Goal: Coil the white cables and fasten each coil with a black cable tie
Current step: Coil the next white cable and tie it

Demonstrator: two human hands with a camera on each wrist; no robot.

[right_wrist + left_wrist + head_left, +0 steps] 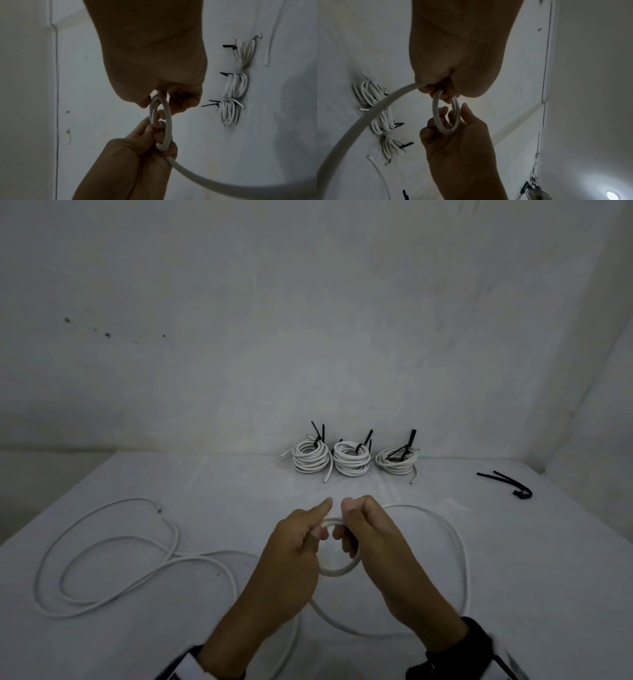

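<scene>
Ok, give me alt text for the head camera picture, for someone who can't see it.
Two hands, left hand and right hand, hold a small loop of white cable above a white table, its loose length trailing left. Three tied coils sit by the wall; spare black cable ties lie far right.

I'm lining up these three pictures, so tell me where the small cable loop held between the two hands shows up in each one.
Head: the small cable loop sits low centre, between the left hand and the right hand.
Left wrist: centre, seen edge-on below the left hand.
Right wrist: centre, below the right hand.
Shared landmark: the three tied coils, at left and at right.
</scene>
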